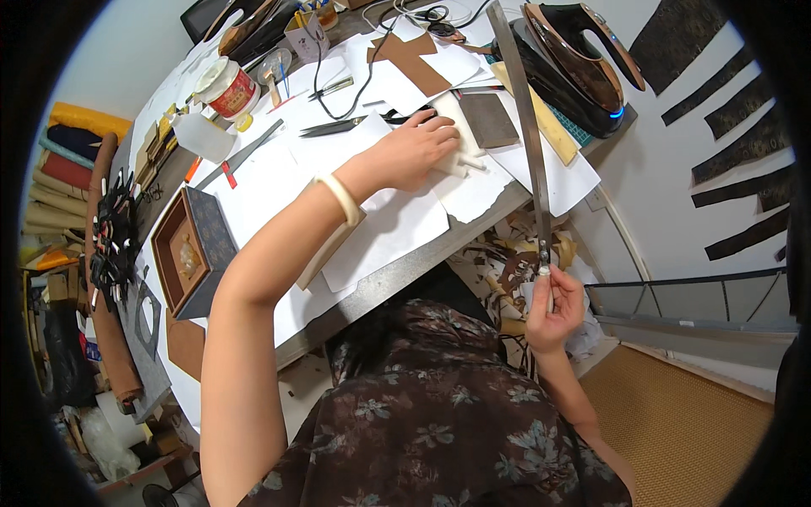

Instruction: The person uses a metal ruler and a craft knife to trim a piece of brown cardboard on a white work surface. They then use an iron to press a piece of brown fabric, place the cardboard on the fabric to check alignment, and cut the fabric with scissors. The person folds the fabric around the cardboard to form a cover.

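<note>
My left hand [416,150] lies on the table with its fingers spread a little, over a cream-white slab [459,120]. Next to its fingertips are small white rods [471,160]. Close to its wrist side lie black scissors [334,128], their handles partly behind the hand. Off the table's right front edge, my right hand [555,308] pinches the pale lower end of a long, narrow grey strip [528,127]. This strip looks like metal and reaches up past the table's far edge; its exact kind is unclear. A dark flat block [488,120] lies between slab and strip.
An iron [574,72] stands at the far right, its light lit blue. A lined box [190,253] sits at the left, near a white jar [226,88] and a plastic bottle [203,138]. Brown cross-shaped pieces [414,63] lie on paper. Scraps [507,279] cover the floor.
</note>
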`<control>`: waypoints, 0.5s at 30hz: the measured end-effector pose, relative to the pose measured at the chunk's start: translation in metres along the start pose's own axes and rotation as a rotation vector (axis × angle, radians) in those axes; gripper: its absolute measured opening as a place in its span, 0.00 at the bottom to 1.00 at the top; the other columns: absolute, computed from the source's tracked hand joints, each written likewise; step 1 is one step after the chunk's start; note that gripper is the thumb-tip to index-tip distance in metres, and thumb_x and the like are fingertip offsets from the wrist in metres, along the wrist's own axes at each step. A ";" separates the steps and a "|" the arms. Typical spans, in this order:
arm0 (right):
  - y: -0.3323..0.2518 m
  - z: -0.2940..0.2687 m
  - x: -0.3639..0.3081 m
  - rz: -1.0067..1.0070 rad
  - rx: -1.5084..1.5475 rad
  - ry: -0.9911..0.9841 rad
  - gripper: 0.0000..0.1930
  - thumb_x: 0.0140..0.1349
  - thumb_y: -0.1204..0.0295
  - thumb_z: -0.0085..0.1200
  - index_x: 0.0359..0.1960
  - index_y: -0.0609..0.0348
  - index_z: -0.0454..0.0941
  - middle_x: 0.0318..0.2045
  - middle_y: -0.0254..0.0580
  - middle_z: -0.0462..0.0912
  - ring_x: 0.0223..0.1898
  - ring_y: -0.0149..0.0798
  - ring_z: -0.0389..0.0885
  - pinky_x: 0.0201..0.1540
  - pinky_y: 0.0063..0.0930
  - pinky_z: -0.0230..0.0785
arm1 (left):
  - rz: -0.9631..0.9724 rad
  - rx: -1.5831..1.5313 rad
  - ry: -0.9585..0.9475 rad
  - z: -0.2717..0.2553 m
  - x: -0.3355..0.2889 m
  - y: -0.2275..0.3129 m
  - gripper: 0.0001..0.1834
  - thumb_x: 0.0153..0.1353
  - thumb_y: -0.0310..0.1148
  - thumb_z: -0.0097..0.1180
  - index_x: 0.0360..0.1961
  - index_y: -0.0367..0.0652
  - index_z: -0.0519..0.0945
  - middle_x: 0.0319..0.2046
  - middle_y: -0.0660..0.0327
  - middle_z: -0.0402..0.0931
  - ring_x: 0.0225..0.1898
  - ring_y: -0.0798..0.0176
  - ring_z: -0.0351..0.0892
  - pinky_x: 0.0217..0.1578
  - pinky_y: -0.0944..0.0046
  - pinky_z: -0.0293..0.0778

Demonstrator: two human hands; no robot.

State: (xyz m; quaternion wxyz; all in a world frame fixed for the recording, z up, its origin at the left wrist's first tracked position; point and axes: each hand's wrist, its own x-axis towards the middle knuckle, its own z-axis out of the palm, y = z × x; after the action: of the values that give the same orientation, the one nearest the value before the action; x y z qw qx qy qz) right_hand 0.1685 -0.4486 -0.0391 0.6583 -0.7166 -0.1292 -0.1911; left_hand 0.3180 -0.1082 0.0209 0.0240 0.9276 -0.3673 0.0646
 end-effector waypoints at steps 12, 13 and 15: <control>-0.020 -0.045 0.054 -0.183 -0.135 0.293 0.11 0.74 0.80 0.55 0.54 0.74 0.74 0.34 0.47 0.82 0.30 0.26 0.77 0.30 0.19 0.71 | 0.041 -0.602 0.213 -0.030 -0.001 0.171 0.54 0.58 0.39 0.75 0.80 0.35 0.58 0.80 0.42 0.54 0.83 0.39 0.49 0.80 0.34 0.47; -0.018 -0.044 0.056 -0.210 -0.156 0.266 0.11 0.74 0.81 0.55 0.54 0.74 0.74 0.34 0.47 0.82 0.30 0.27 0.77 0.30 0.19 0.71 | -0.076 -0.600 0.221 -0.034 -0.019 0.172 0.54 0.59 0.41 0.75 0.80 0.37 0.58 0.80 0.42 0.54 0.83 0.39 0.48 0.80 0.34 0.47; -0.009 -0.040 0.056 -0.251 -0.204 0.203 0.12 0.72 0.84 0.54 0.55 0.73 0.74 0.35 0.48 0.83 0.31 0.29 0.79 0.31 0.20 0.74 | -0.368 -0.531 0.300 -0.045 -0.069 0.159 0.56 0.57 0.47 0.76 0.80 0.39 0.59 0.80 0.41 0.54 0.82 0.37 0.48 0.79 0.34 0.48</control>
State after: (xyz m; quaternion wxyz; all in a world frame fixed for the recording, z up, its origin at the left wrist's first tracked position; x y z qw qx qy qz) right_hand 0.2102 -0.4910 -0.0037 0.5629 -0.7349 -0.1304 -0.3551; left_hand 0.1553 -0.1730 0.0552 0.3294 0.9197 -0.1902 0.0971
